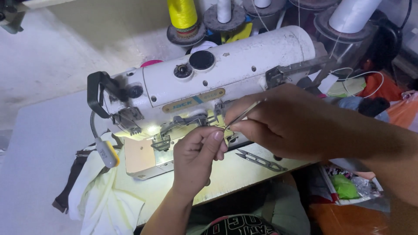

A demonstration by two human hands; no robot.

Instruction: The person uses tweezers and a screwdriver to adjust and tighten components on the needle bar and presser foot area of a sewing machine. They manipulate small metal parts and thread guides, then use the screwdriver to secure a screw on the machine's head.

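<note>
Pale wood shows on the tabletop (244, 167), lit bright under the lamp of a white sewing machine (209, 82) that lies across it. We hold both hands close together in front of the needle area. Our right hand (278, 124) pinches a pair of slim metal tweezers (244, 115) between thumb and fingers, tip aimed down and left. Our left hand (196, 159) is curled nearly shut, thumb and forefinger pressed together just below the tweezer tip; whether a thread sits between them we cannot tell. Small thread snips (261, 160) lie flat on the tabletop just under the right hand. Cream cloth (109, 191) spills over the near left edge. Behind the machine stand thread cones, one yellow (183, 13), others white (352, 15). Grey floor (39, 143) spreads to the left.
</note>
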